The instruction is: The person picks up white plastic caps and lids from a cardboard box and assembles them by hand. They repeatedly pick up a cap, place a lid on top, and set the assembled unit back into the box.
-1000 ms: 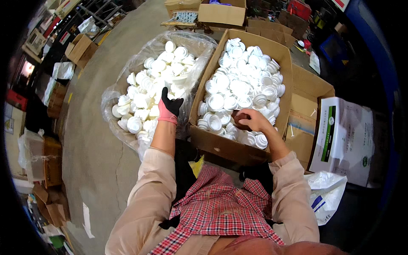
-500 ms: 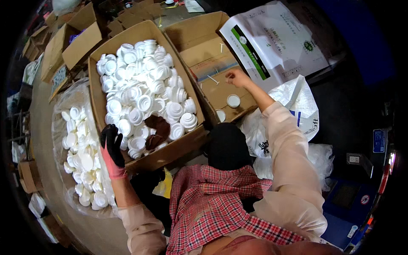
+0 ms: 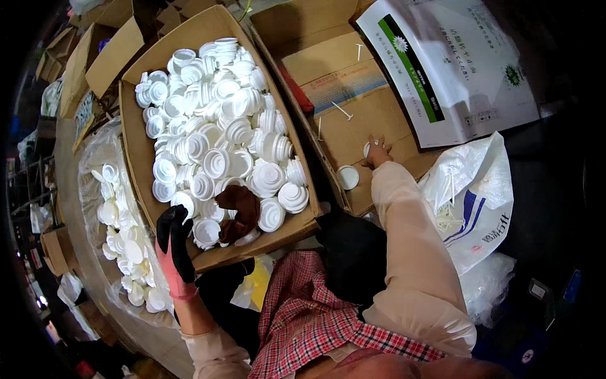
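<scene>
My right hand [image 3: 379,155], bare, is low in the shallow cardboard box [image 3: 297,60], with its thumb and fingers closed on a round white cap [image 3: 367,150]. A second round white cap [image 3: 347,177] lies just nearer to me. My left hand [image 3: 174,243], in a pink and black glove, is at the near left corner of a deeper cardboard box [image 3: 134,151]. Its fingers are bent in a pinch; a bit of white shows between them, but I cannot make out what it is. White ridged plastic caps [image 3: 218,126] fill that box, with a dark brown piece [image 3: 243,208] on top.
Thin white T-shaped pieces [image 3: 341,111] lie in the shallow box. A printed white cardboard flap [image 3: 451,63] covers its right side. A white sack [image 3: 486,196] holds more thin pieces. Flat white discs [image 3: 129,243] fill a clear bag at left. Open cartons [image 3: 117,63] stand behind.
My right hand has come down and nearer, from above the shallow box onto a white cap. My left hand stays at the box corner. The whole view has shifted.
</scene>
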The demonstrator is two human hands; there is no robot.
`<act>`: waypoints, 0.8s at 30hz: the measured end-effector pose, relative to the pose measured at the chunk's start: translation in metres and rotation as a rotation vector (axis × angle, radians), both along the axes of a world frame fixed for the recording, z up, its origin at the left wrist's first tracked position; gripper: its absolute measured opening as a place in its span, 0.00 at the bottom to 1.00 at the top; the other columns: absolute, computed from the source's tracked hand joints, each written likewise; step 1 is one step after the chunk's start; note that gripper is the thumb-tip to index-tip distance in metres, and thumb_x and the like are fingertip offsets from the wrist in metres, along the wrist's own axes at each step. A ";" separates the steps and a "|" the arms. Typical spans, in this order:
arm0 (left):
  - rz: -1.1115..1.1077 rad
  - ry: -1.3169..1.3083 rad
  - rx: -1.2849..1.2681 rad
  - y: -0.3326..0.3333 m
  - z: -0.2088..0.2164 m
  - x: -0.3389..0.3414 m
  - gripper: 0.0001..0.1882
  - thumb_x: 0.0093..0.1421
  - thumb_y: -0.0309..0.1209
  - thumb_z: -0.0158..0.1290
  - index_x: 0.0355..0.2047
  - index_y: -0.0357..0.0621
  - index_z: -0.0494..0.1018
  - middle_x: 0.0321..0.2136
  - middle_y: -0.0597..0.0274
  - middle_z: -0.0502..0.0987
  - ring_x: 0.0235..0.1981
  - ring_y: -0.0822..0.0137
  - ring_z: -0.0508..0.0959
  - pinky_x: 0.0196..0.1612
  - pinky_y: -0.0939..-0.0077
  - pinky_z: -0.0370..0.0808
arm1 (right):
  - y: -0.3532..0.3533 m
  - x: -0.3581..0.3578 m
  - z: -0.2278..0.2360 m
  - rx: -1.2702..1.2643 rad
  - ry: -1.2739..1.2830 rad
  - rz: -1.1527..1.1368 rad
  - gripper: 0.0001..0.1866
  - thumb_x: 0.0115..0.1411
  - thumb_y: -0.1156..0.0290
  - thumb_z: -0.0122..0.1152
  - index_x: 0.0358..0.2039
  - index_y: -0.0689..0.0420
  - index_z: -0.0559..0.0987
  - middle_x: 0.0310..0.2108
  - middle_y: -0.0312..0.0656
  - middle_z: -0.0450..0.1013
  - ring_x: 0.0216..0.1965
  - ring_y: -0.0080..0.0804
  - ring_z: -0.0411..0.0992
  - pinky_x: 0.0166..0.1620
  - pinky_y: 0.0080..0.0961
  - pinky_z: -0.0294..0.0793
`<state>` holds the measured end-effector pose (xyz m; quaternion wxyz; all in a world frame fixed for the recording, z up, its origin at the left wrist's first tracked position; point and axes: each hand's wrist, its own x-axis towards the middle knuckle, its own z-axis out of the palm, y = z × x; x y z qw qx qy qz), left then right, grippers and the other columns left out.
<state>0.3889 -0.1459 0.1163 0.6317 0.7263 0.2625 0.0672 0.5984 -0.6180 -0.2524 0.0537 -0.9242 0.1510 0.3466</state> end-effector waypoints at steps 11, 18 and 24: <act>0.045 -0.054 -0.091 -0.008 0.007 0.000 0.13 0.65 0.24 0.49 0.49 0.34 0.71 0.45 0.58 0.76 0.47 0.69 0.74 0.52 0.75 0.70 | 0.055 -0.050 -0.037 0.265 -0.208 0.902 0.20 0.51 0.69 0.63 0.46 0.61 0.75 0.44 0.53 0.72 0.49 0.49 0.70 0.52 0.42 0.71; 0.073 -0.112 -0.014 0.010 -0.002 -0.016 0.12 0.64 0.25 0.52 0.47 0.34 0.72 0.42 0.62 0.76 0.45 0.73 0.74 0.50 0.79 0.68 | 0.040 -0.011 -0.022 0.198 -0.158 0.594 0.19 0.55 0.68 0.58 0.48 0.59 0.74 0.38 0.61 0.75 0.41 0.56 0.75 0.44 0.47 0.72; 0.050 -0.299 -0.050 0.015 0.001 -0.029 0.11 0.64 0.27 0.53 0.45 0.35 0.72 0.37 0.66 0.77 0.39 0.78 0.73 0.43 0.83 0.70 | 0.093 0.047 0.199 0.763 -0.776 0.213 0.25 0.55 0.72 0.63 0.53 0.53 0.68 0.32 0.47 0.75 0.18 0.37 0.72 0.16 0.30 0.69</act>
